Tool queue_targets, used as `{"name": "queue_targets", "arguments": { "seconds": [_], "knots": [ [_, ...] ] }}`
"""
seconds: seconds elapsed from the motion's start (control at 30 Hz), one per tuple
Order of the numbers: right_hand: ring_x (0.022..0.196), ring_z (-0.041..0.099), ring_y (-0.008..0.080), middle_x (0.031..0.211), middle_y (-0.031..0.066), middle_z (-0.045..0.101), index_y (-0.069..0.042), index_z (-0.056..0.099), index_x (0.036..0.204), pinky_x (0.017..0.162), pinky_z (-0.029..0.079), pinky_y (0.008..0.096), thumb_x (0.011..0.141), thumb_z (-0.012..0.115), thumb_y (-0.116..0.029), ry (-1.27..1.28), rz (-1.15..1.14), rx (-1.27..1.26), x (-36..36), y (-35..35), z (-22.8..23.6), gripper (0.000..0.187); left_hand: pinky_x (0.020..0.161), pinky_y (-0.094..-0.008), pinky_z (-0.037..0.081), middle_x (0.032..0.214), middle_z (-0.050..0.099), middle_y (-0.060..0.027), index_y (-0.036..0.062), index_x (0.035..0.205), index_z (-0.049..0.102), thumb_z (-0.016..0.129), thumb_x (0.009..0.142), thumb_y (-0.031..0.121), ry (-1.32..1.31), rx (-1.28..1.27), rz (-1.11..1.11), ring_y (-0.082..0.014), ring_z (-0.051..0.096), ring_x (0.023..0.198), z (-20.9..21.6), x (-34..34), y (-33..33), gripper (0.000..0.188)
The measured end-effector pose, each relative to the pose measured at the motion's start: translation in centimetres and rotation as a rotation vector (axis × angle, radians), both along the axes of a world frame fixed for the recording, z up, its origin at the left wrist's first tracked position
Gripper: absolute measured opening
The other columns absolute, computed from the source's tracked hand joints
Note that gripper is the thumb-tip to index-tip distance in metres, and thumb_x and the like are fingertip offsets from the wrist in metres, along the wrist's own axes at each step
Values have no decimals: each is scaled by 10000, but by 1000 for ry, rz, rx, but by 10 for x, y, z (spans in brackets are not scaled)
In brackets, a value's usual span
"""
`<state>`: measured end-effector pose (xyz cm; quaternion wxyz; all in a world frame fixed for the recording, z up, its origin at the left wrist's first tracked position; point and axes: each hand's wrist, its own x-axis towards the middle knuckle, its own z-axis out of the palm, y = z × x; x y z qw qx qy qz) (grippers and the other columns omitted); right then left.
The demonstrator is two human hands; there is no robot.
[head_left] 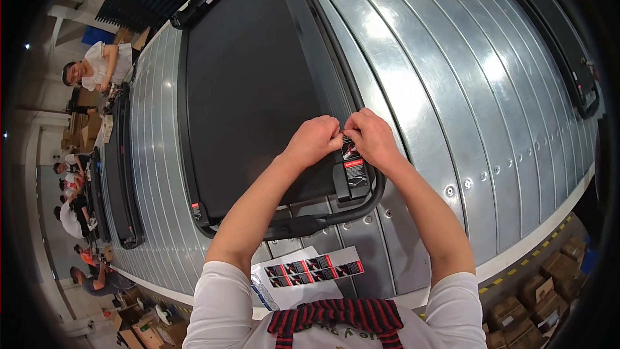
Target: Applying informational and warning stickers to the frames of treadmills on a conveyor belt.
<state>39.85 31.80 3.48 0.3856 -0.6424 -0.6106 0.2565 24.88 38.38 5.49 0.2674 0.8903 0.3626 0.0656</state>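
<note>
A black treadmill lies flat on a metal slat conveyor, its belt facing up. Above the right side rail, my left hand and my right hand meet, both with fingers pinched at the upper end of a small dark sticker with a red patch. How far the sticker touches the rail is hidden by my fingers. Just below it, a black and red warning label sits on the rail's end piece. Near my body lie sheets of red and black stickers.
Curved black tubing rounds the treadmill's near end. The slat conveyor carries another dark frame at right. More black units stand at left, with several people beyond them. Cardboard boxes are on the floor at lower right.
</note>
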Motion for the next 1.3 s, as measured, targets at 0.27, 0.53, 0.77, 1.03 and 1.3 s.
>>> {"name": "queue_targets", "arguments": {
  "seconds": [0.27,0.53,0.77,1.03,1.3],
  "knots": [
    [739,538,301,757,107,516,-42,550,717,653,434,390,694,626,-104,22,3,-3,1,-1,-1,101,541,-212,380,679,481,15,68,937,480,625,684,55,-264,-295,214,-60,408,550,7,2,-10,292],
    [750,544,307,795,117,519,-44,552,774,643,438,400,686,643,-116,-55,-3,-23,0,3,3,146,599,-291,427,707,515,-9,72,979,482,644,652,116,-225,-267,362,-123,490,595,-4,6,-9,367],
    [852,528,306,973,137,514,-36,405,1153,733,432,392,689,666,-152,-471,-92,36,-11,0,36,545,504,-210,377,789,478,-25,63,1000,502,679,665,36,-488,72,435,-78,423,555,17,-53,-84,379],
    [984,482,361,1021,182,520,11,459,998,923,360,402,752,532,-135,-739,194,118,-36,-43,-1,295,831,-395,402,1094,507,-125,78,1090,474,734,588,213,104,90,210,-304,487,1015,-5,-225,-258,582],
    [971,517,315,1014,179,559,-18,499,1044,835,392,392,825,528,-223,-667,166,-29,-66,-33,39,301,751,-429,417,1179,425,-167,79,1164,411,779,519,267,305,-131,482,-317,465,1031,-22,-231,-272,766]
  ]
}}
